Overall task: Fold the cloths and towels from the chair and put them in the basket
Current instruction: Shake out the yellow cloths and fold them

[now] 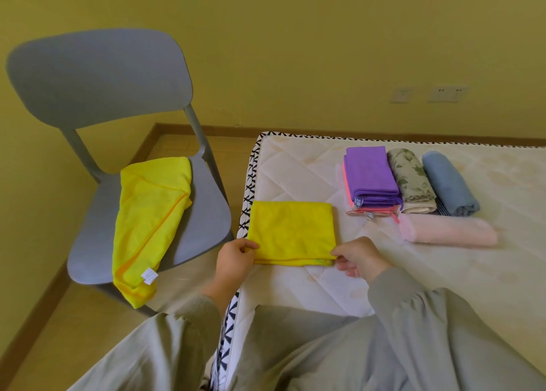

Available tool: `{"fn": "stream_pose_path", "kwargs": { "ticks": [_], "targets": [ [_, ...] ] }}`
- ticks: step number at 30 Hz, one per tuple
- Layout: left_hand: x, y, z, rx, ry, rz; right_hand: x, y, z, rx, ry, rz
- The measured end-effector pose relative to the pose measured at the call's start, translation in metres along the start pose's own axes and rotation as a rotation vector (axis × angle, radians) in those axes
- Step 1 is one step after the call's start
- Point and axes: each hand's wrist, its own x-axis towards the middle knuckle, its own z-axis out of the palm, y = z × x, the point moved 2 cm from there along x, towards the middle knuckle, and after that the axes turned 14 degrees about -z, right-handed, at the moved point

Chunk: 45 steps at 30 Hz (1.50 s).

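A folded yellow cloth (291,231) lies flat near the left edge of the white mattress (310,169). My left hand (235,259) pinches its near left corner. My right hand (356,256) pinches its near right corner. A second yellow cloth (147,222) lies unfolded across the seat of the grey chair (97,74) on the left, hanging over the seat's front edge. No basket is in view.
Folded cloths sit at the back right of the mattress: a purple one (370,175) on a pink-edged one, a leaf-patterned one (410,181), a blue roll (449,183) and a pink roll (449,231). My legs cover the near part.
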Motion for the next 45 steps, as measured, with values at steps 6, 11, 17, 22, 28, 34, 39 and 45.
{"fn": "stream_pose_path", "kwargs": {
  "ticks": [6,11,17,22,28,34,39,45],
  "targets": [
    [0.000,-0.002,0.001,0.036,-0.001,0.004,-0.005,0.002,0.005,0.262,-0.094,0.050],
    [-0.001,-0.002,0.000,-0.021,-0.028,-0.029,-0.006,0.001,0.007,0.451,-0.128,0.150],
    [-0.001,-0.003,-0.001,-0.034,-0.028,-0.047,-0.002,-0.001,0.007,0.381,-0.120,0.103],
    [-0.002,0.002,-0.001,-0.039,-0.016,-0.024,0.005,-0.011,0.012,0.229,-0.040,-0.057],
    [-0.006,0.011,-0.003,0.133,0.122,0.105,0.003,-0.028,0.016,0.092,0.199,-0.406],
    [-0.024,0.019,0.009,0.801,0.335,0.713,-0.001,-0.023,0.016,0.561,0.107,-0.168],
    [-0.022,0.028,0.026,0.934,0.259,0.757,-0.001,-0.025,0.016,0.631,0.093,-0.151],
    [-0.021,0.039,0.015,0.934,0.310,0.836,0.007,-0.030,0.017,0.357,0.094,-0.339]
  ]
}}
